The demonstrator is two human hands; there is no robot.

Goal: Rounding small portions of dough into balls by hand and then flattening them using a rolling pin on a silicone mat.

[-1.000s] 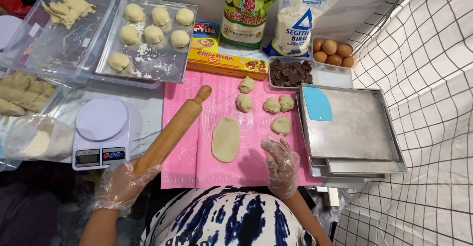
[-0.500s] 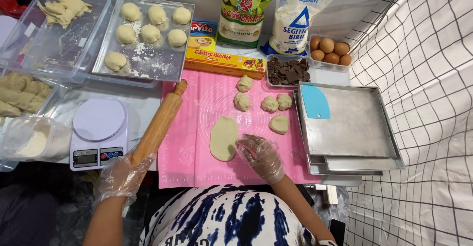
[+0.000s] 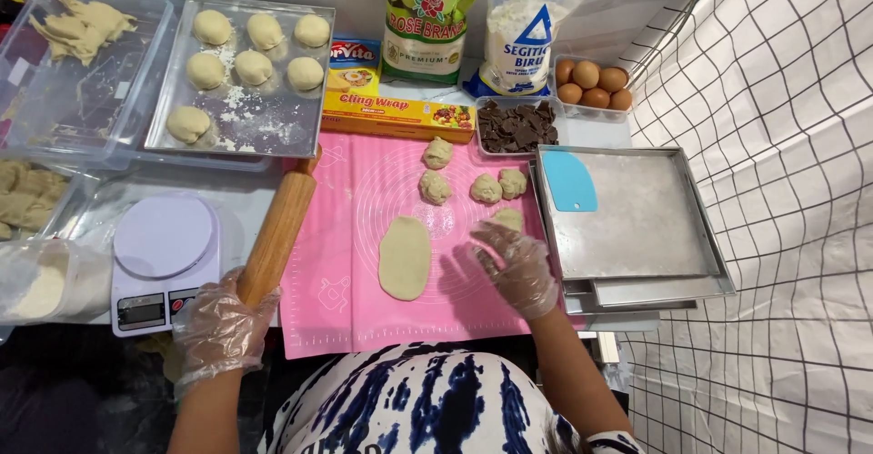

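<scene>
My left hand [image 3: 221, 325], in a clear plastic glove, grips the near end of a wooden rolling pin [image 3: 280, 229] that lies along the left edge of the pink silicone mat [image 3: 336, 299]. A flattened oval of dough [image 3: 405, 258] rests in the middle of the mat. My right hand [image 3: 514, 268], also gloved, hovers open over the mat just right of the oval, fingers spread, close to a small dough ball [image 3: 509, 219]. Several more dough balls [image 3: 436, 187] sit further up the mat.
A metal tray with dough balls [image 3: 238, 136] and a clear tub [image 3: 64, 118] stand at the back left, a white kitchen scale [image 3: 164, 259] at the left. Stacked metal trays [image 3: 650, 236] holding a blue scraper [image 3: 569, 181] sit right. Chocolate pieces [image 3: 514, 127], eggs [image 3: 593, 84], flour bags behind.
The rolling pin has swung off the mat to its left edge. My right hand moved from the mat's near edge up toward the small dough ball.
</scene>
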